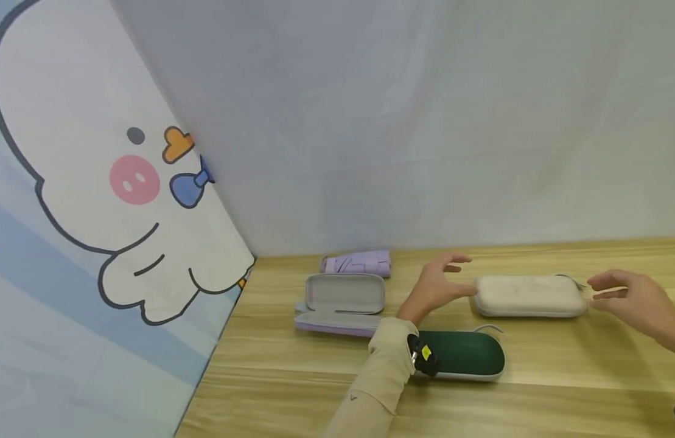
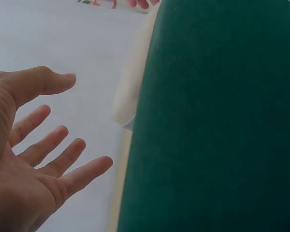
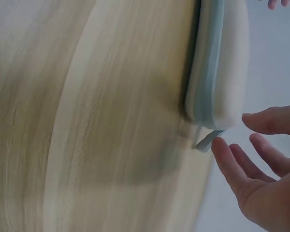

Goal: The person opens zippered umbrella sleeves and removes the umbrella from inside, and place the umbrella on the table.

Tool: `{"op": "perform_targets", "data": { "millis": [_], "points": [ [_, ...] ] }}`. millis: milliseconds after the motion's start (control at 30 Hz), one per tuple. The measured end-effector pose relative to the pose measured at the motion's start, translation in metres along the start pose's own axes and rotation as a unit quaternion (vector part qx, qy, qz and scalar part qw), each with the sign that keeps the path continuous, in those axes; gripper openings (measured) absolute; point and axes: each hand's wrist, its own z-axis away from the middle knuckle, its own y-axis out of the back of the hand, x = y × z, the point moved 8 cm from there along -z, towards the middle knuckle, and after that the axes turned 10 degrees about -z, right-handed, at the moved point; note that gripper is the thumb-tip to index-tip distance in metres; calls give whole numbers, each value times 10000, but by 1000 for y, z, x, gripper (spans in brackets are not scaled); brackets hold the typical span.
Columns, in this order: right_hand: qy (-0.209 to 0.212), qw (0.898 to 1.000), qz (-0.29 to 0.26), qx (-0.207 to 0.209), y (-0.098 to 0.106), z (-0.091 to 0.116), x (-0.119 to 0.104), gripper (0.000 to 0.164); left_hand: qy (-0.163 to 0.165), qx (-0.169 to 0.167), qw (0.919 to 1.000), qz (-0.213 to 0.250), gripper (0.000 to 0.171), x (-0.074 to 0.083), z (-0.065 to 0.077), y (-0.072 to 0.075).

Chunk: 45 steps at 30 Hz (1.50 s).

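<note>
A cream zipped case [image 1: 529,296], closed and long with rounded ends, lies near the back of the table. My left hand [image 1: 433,287] is at its left end, fingers spread and thumb close to the edge; whether it touches cannot be told. In the left wrist view the fingers [image 2: 89,174] are apart with nothing between them. At the case's right end is my right hand [image 1: 633,299], fingers extended. From the right wrist, its fingertips [image 3: 218,145] appear beside the small grey zip pull [image 3: 209,140]. A dark green case [image 1: 471,354] lies below my left forearm, partly covered by the wrist.
An open lilac case with a grey lining [image 1: 345,295] stands to the left of my left arm. Behind it lies a rolled lilac cloth-like item [image 1: 364,264]. A pale curtain [image 1: 425,152] borders the wooden table [image 1: 271,389] at the back, and a duck-printed sheet [image 1: 85,109] at the left.
</note>
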Motion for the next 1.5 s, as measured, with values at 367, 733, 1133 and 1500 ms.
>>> {"op": "perform_targets", "data": {
  "millis": [367, 733, 1133, 1500],
  "points": [
    [-496, 9978, 87, -428, -3, -9, 33, 34, -136, -941, 9928, -731, 52, 17, -15, -32],
    [-452, 9938, -316, -962, -16, -36, 21, 35, -21, -1443, 9673, -2087, 55, 17, -24, -48],
    [-132, 9874, -691, -1415, -27, -50, 15, 32, 147, -1567, 9478, -2772, 55, 24, -27, -54],
    [376, 9939, 104, -1031, -19, -54, -4, 26, 304, -1838, 9430, -2759, 57, 29, -31, -55]
  ]
}}
